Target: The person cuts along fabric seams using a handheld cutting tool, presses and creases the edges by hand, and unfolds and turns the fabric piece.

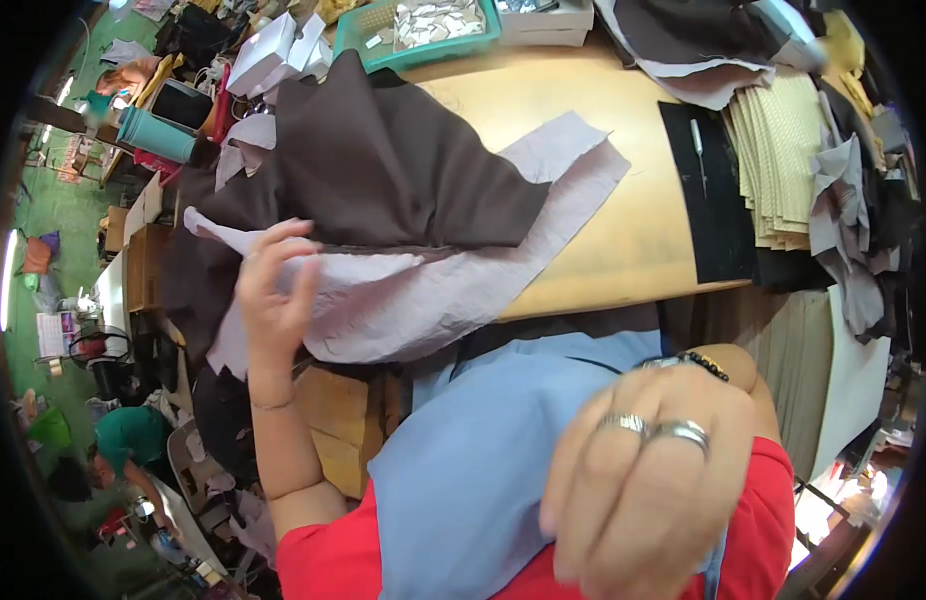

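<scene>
A large dark brown leather-like sheet [383, 160] lies on the table at left. Its pale lilac backing [413, 310] is turned up along the near edge. My left hand [278, 280] is raised at that edge, fingers loosely bent and apart from the thumb, holding nothing visible. Whether it touches the sheet I cannot tell. Close to the camera, above my blue apron [473, 450], is my right hand [653, 470], with two rings on it. Its fingers curl downward together, slightly blurred, and whatever may be inside them is hidden.
On the wooden table [623, 220], a white-handled pointed tool [697, 140] rests on a black strip [688, 190]. Stacked cream sheets [778, 150] are beside it. At the back stands a green basket [368, 25] with small pale pieces. Another person [133, 445] bends at lower left.
</scene>
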{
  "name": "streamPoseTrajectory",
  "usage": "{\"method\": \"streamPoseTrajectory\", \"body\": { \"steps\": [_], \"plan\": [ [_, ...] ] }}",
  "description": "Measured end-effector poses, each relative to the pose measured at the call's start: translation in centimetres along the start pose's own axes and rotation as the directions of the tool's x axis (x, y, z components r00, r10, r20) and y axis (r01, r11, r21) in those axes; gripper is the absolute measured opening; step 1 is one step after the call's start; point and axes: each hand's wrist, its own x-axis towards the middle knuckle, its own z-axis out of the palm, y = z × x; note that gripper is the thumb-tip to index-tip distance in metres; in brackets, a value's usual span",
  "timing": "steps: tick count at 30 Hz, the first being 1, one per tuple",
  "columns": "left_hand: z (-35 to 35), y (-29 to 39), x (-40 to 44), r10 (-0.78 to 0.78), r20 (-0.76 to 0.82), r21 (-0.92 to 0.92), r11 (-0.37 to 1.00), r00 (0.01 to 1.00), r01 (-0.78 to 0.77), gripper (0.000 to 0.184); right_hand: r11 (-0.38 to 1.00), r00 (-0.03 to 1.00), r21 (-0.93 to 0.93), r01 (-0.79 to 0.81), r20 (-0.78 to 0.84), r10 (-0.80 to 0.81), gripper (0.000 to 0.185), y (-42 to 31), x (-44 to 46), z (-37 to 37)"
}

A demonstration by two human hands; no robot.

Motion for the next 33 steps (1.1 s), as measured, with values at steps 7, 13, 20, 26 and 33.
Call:
{"method": "streamPoseTrajectory", "body": {
  "steps": [7,13,20,26,33],
  "plan": [
    [15.1,2.9,6.5,0.293,0.374,-0.047,0.954,0.880,-0.298,0.021,-0.683,0.802,-0.640,-0.351,-0.582,0.133,0.027,-10.5,-7.1,-18.1],
    [20.8,-0.4,8.8,0.272,0.348,0.024,0.954,0.897,-0.299,0.016,-0.818,0.659,-0.299,-0.491,-0.742,-0.124,0.027,-16.8,-13.1,-23.5],
    [21.3,-2.1,8.2,0.153,0.163,-0.127,0.983,0.975,-0.133,0.011,-0.333,0.578,-0.505,-0.796,-0.797,-0.175,0.008,-15.8,-11.9,-24.1],
    [20.6,-2.9,9.1,-0.334,0.104,-0.863,0.438,0.937,0.252,0.017,-0.051,0.718,-0.738,-0.673,-0.668,0.196,0.014,-5.8,-10.1,-19.2],
    [17.6,0.9,7.3,0.085,0.353,-0.009,0.996,0.932,-0.087,0.045,-0.421,0.764,-0.849,-0.319,-0.493,0.416,0.025,-4.1,-11.1,-19.4]
  ]
}}
